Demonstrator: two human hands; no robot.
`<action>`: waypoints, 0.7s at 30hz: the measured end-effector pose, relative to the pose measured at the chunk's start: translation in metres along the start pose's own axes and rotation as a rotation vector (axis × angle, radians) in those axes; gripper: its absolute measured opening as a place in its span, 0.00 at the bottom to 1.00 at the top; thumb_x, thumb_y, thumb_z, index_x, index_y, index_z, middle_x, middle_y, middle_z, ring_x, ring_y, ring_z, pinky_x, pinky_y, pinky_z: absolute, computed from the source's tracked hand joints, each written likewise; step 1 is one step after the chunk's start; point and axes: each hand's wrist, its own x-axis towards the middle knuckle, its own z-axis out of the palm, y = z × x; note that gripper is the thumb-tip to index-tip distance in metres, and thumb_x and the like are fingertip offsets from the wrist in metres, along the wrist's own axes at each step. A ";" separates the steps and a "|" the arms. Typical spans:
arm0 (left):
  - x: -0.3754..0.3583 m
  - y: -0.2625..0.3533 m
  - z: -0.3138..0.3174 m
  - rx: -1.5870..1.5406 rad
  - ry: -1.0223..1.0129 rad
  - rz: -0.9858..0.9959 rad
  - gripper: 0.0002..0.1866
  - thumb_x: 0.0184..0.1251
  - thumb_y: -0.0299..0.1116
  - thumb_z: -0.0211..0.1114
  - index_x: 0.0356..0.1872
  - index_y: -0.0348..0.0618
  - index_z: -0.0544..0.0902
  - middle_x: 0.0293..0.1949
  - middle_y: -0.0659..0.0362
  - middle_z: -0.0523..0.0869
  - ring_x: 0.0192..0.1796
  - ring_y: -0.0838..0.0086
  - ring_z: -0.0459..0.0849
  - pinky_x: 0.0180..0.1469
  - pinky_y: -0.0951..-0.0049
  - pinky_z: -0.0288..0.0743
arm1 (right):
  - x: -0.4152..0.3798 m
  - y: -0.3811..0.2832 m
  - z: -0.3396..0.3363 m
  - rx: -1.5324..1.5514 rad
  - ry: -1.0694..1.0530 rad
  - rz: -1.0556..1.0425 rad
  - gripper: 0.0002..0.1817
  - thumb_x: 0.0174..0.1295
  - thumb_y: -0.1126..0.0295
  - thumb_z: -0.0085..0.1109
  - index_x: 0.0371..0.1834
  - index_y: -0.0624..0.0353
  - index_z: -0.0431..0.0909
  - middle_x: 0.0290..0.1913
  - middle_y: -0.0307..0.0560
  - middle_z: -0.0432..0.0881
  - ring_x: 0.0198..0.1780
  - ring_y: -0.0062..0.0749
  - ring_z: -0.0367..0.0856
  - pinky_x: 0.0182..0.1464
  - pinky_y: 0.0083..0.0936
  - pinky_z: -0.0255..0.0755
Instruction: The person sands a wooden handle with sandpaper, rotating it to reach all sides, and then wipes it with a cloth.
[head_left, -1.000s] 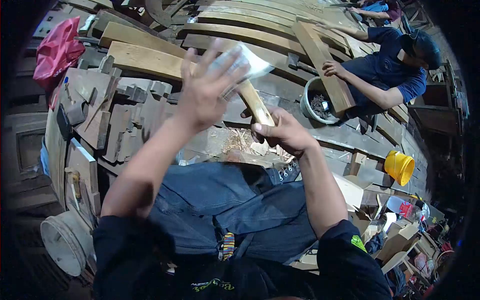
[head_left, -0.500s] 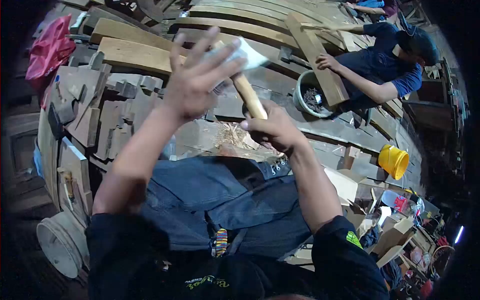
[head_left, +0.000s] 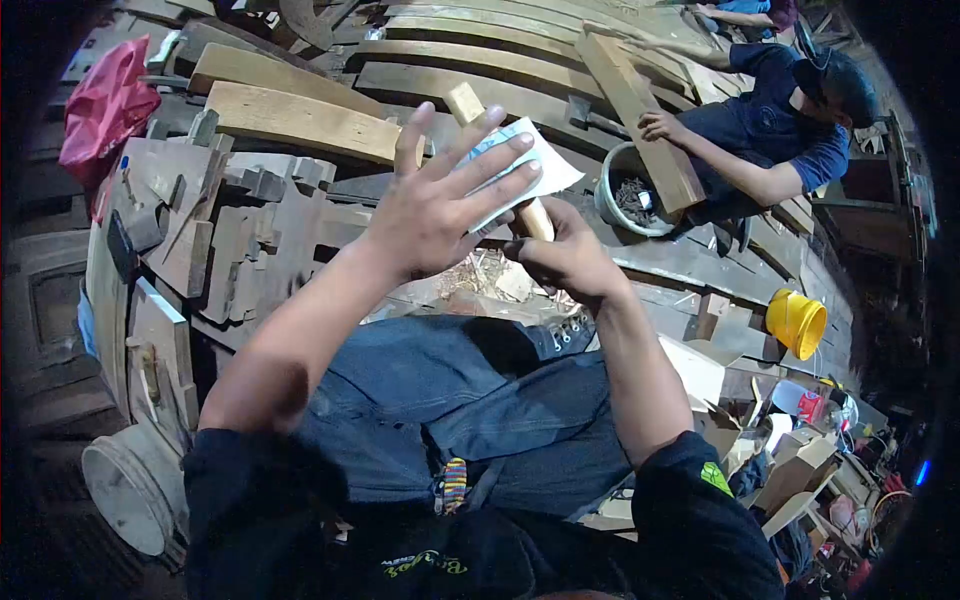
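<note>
My right hand point(head_left: 570, 257) is closed around the lower end of a pale wooden stick point(head_left: 464, 103), which slants up and to the left over my lap. Against the stick's middle my left hand point(head_left: 432, 212) presses a folded white sheet with blue print, apparently sandpaper point(head_left: 556, 172). The fingers of that hand are stretched out over the sheet, and its thumb is hidden. Part of the stick is covered by the sheet and fingers. Beneath, wood shavings point(head_left: 515, 280) lie on the boards beyond my knees.
A co-worker point(head_left: 745, 130) at the upper right holds a long plank point(head_left: 640, 120) beside a grey bucket point(head_left: 606, 195) of dark pieces. A hammer point(head_left: 590, 115) lies near it. A yellow bucket point(head_left: 797, 323) stands right, a whitish bucket point(head_left: 130, 490) lower left, wood blocks point(head_left: 240, 265) left.
My left hand has slid down along the stick with the sheet, toward my right hand, baring the stick's upper end. My right hand keeps its grip. The view has shifted slightly.
</note>
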 end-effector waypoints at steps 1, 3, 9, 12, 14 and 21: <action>0.002 -0.007 0.002 -0.002 0.073 0.015 0.18 0.66 0.43 0.64 0.57 0.62 0.85 0.68 0.68 0.77 0.77 0.65 0.63 0.77 0.43 0.33 | -0.003 -0.005 -0.001 -0.031 0.006 0.017 0.18 0.53 0.68 0.69 0.45 0.62 0.74 0.25 0.35 0.75 0.22 0.16 0.73 0.21 0.18 0.65; 0.005 -0.027 -0.004 0.050 0.119 -0.085 0.18 0.65 0.42 0.64 0.57 0.62 0.85 0.68 0.68 0.77 0.77 0.65 0.63 0.77 0.42 0.33 | -0.003 -0.007 0.000 -0.126 -0.004 0.093 0.17 0.53 0.69 0.68 0.43 0.61 0.74 0.25 0.35 0.75 0.22 0.16 0.72 0.21 0.19 0.65; -0.003 0.004 0.008 -0.036 0.047 0.054 0.22 0.65 0.36 0.61 0.61 0.63 0.82 0.68 0.68 0.77 0.79 0.64 0.60 0.79 0.44 0.31 | -0.001 -0.004 0.010 -0.034 0.056 -0.067 0.22 0.54 0.70 0.67 0.51 0.64 0.76 0.29 0.36 0.77 0.25 0.17 0.73 0.25 0.19 0.68; 0.003 -0.017 0.001 0.113 0.067 0.022 0.20 0.68 0.39 0.60 0.60 0.62 0.83 0.68 0.67 0.78 0.77 0.64 0.63 0.79 0.45 0.30 | -0.005 -0.009 0.004 -0.016 0.016 0.062 0.15 0.55 0.75 0.67 0.43 0.63 0.73 0.23 0.37 0.74 0.16 0.17 0.69 0.16 0.17 0.61; 0.003 -0.038 -0.010 0.160 0.114 -0.139 0.19 0.73 0.42 0.57 0.62 0.58 0.82 0.69 0.64 0.76 0.77 0.62 0.63 0.78 0.45 0.31 | 0.000 0.000 0.000 0.026 -0.096 0.086 0.14 0.55 0.73 0.68 0.40 0.61 0.72 0.21 0.36 0.72 0.14 0.16 0.66 0.14 0.18 0.58; 0.003 -0.006 -0.001 -0.023 0.032 0.064 0.24 0.65 0.39 0.63 0.63 0.59 0.81 0.70 0.65 0.76 0.78 0.63 0.61 0.79 0.45 0.31 | -0.008 -0.008 -0.002 0.424 -0.170 0.185 0.13 0.57 0.77 0.63 0.38 0.58 0.67 0.15 0.30 0.63 0.09 0.14 0.60 0.12 0.14 0.53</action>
